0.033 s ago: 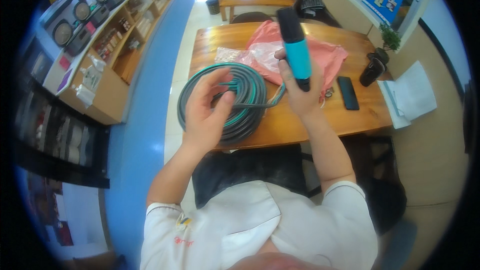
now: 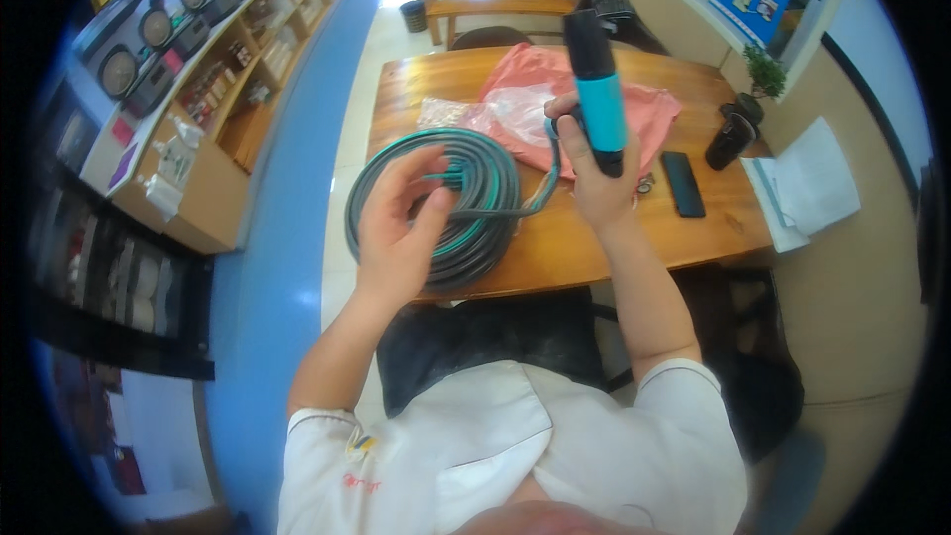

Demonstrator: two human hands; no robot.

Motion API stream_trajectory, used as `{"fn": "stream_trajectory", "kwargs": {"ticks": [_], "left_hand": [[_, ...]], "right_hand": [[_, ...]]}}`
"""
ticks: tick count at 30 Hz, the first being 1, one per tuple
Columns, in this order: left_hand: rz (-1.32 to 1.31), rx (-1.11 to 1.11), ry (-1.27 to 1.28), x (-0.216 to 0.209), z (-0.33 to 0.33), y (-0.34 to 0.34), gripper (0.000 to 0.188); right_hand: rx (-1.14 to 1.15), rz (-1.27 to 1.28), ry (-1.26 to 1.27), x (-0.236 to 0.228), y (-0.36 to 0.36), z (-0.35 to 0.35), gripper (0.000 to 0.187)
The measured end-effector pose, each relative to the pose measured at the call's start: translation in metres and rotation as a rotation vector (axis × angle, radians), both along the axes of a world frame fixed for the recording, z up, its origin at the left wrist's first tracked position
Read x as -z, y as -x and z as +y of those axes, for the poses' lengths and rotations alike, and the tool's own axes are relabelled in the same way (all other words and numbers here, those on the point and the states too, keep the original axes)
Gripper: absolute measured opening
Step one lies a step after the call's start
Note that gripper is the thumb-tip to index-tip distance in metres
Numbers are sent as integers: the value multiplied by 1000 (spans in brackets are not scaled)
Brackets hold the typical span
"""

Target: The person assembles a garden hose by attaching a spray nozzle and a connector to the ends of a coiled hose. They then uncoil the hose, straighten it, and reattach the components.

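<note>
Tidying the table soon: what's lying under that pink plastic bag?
The pink plastic bag rests on the wooden table, partly over a clear plastic wrapper. Anything beneath its middle is covered.

Head camera looks steeply down (fisheye) at nearby table (image 2: 555, 248).
</note>
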State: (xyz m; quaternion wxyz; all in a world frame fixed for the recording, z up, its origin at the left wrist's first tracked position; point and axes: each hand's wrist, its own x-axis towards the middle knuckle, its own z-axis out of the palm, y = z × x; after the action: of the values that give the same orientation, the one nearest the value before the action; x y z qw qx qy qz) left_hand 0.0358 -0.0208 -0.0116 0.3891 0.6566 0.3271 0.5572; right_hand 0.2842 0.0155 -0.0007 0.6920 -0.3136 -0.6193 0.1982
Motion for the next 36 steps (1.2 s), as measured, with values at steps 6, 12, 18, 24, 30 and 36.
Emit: {"fn": "stream_trajectory", "kwargs": {"ticks": [6, 12, 18, 24, 30, 36], "left_hand": [[55, -125, 59, 40, 6, 24, 39], [42, -192, 98, 63, 10, 45, 34], [29, -203, 134, 77, 13, 56, 31], [36, -214, 151, 83, 13, 56, 28], [55, -199, 154, 86, 16, 58, 30], [90, -197, 113, 90, 14, 57, 28]], "right_hand": [[-310, 458, -79, 1, -54, 10, 29], [-516, 620, -101, -9, -91, 2, 46], [-454, 697, -50, -7, -91, -5, 44], [-789, 542, -161, -8, -109, 2, 40], [-522, 540, -82, -2, -94, -12, 34], [-355, 275, -220, 5, -84, -17, 25]]}}
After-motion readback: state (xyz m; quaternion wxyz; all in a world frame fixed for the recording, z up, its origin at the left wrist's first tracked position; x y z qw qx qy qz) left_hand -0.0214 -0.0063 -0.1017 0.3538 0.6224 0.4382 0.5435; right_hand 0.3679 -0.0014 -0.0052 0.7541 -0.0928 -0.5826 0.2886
